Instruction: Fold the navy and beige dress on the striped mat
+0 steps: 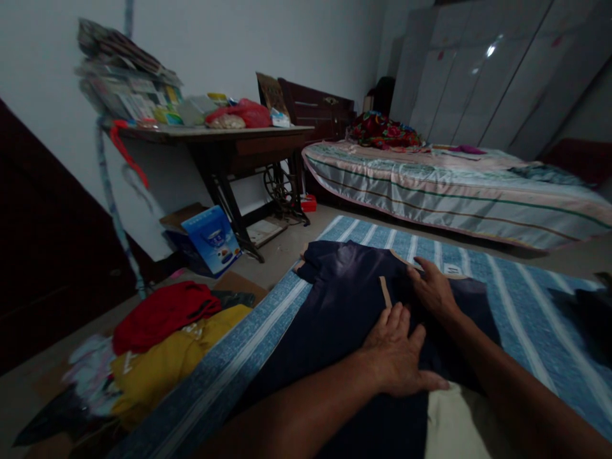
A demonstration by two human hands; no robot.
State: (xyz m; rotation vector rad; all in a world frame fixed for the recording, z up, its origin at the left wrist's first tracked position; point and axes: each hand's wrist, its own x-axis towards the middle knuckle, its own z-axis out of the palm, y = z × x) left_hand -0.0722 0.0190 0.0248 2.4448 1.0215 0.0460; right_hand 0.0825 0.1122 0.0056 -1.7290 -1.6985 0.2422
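Observation:
A dark navy shirt [335,312] with tan trim lies spread over a blue striped bed sheet [514,293]. Flat on the middle of the shirt rests my left hand [394,354], its fingers spread just below a short tan strip. Farther up, my right hand [433,287] touches the cloth near the tan-edged neckline, with thumb and fingers apart. A cream-coloured cloth [454,421] shows at the bottom, beside the shirt and partly hidden by my right forearm.
Heaped clothes, including a red garment [165,315] and a yellow garment [184,350], lie left of the sheet. Behind them are a blue box [210,239] and a cluttered sewing-machine table [248,132]. Another bed [430,185] stands beyond, before tall wardrobes [459,76].

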